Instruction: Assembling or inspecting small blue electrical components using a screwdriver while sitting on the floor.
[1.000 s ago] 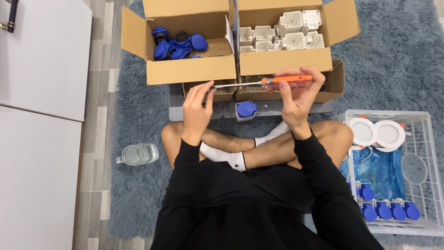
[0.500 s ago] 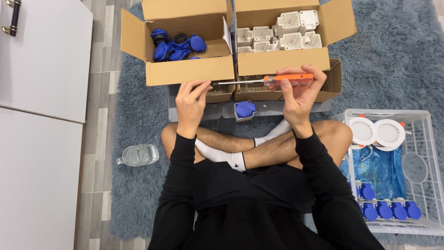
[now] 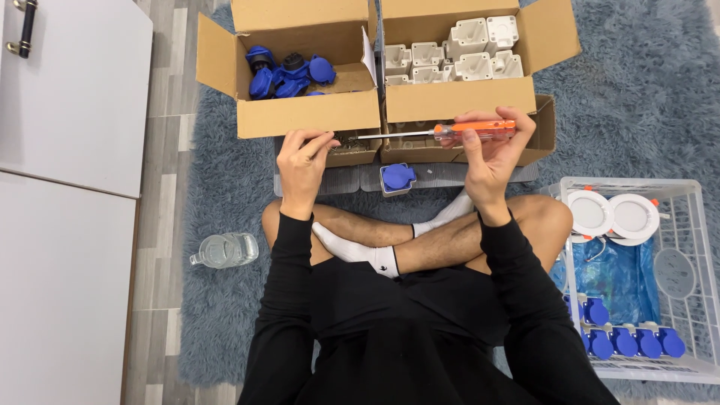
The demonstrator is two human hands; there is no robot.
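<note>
I sit cross-legged on a grey-blue rug. My right hand grips the orange handle of a screwdriver held level, its metal shaft pointing left. My left hand pinches something small at the shaft's tip; it is too small to tell what. Both hands hover in front of two low cardboard trays. A grey box with a blue socket cover lies on the rug between my hands.
Behind stand two open cardboard boxes: the left one holds blue socket parts, the right one white housings. A white wire basket at right holds round white lamps and several blue sockets. A clear water bottle lies left. White cabinets flank the left.
My left hand has moved a little up to the screwdriver's tip. The screwdriver stays level in my right hand, almost unmoved.
</note>
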